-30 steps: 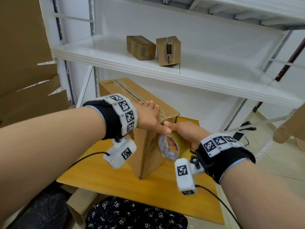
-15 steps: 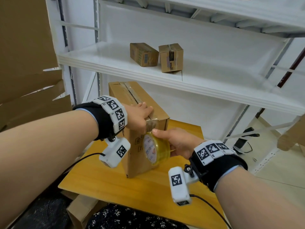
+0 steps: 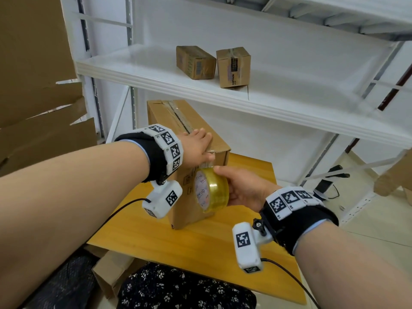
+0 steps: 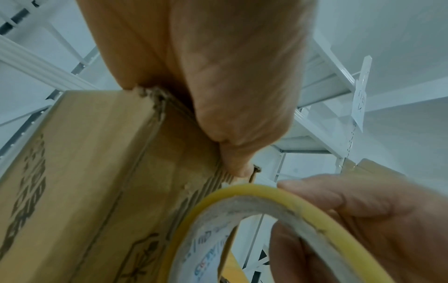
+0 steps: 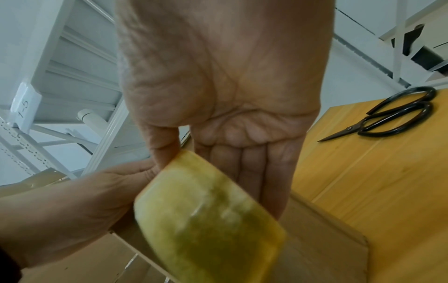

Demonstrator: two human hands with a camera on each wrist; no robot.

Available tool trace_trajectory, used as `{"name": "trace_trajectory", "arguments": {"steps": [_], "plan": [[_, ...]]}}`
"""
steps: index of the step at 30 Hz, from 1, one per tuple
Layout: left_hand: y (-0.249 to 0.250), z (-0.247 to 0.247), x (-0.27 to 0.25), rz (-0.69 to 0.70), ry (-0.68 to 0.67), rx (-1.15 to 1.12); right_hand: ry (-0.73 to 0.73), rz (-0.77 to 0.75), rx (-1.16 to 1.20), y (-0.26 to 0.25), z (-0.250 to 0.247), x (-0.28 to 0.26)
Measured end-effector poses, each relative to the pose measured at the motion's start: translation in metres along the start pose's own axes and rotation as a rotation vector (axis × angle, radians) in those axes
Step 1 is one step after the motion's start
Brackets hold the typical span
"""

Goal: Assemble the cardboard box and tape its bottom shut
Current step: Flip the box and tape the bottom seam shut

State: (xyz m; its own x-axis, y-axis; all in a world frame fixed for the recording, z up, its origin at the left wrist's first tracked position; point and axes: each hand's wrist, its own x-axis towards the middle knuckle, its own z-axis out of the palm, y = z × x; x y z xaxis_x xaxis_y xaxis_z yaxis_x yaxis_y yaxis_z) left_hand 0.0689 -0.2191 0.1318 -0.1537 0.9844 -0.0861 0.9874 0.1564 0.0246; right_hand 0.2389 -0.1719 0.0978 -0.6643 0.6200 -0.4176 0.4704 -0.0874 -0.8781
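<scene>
A brown cardboard box (image 3: 160, 114) stands on a wooden table (image 3: 200, 248), its taped seam facing up. My left hand (image 3: 198, 148) lies flat on the box top at the near edge, with the thumb pressing down over that edge (image 4: 237, 168). My right hand (image 3: 243, 188) grips a yellowish tape roll (image 3: 211, 189) against the box's near face, just under the left thumb. In the left wrist view the tape roll (image 4: 242, 206) sits beside the box (image 4: 84, 172). In the right wrist view the tape roll (image 5: 206, 220) hides the fingertips of my right hand (image 5: 230, 86).
Black scissors (image 5: 400, 114) lie on the table (image 5: 387, 172) to the right of the box. Two small cardboard boxes (image 3: 214, 63) sit on the white shelf (image 3: 289, 103) above. Flat cardboard sheets (image 3: 33, 108) lean at the left.
My right hand has drawn the tape roll a little down from the box's top edge onto its near face. The left hand stays pressed on the top edge.
</scene>
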Motion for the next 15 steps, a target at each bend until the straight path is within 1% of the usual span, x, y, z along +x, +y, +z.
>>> {"name": "trace_trajectory", "arguments": {"steps": [4, 9, 12, 15], "plan": [[0.002, 0.002, 0.003, -0.013, 0.007, 0.007, -0.012, -0.023, -0.030, -0.002, 0.002, 0.001], [0.015, -0.006, 0.009, -0.089, 0.058, 0.034, -0.032, -0.015, -0.040, -0.007, 0.004, 0.006], [0.011, 0.000, 0.011, -0.059, 0.087, -0.029, -0.035, -0.021, -0.014, -0.004, 0.002, 0.008], [0.004, 0.010, 0.015, -0.017, 0.091, -0.021, -0.028, -0.052, 0.028, -0.001, 0.001, 0.008]]}}
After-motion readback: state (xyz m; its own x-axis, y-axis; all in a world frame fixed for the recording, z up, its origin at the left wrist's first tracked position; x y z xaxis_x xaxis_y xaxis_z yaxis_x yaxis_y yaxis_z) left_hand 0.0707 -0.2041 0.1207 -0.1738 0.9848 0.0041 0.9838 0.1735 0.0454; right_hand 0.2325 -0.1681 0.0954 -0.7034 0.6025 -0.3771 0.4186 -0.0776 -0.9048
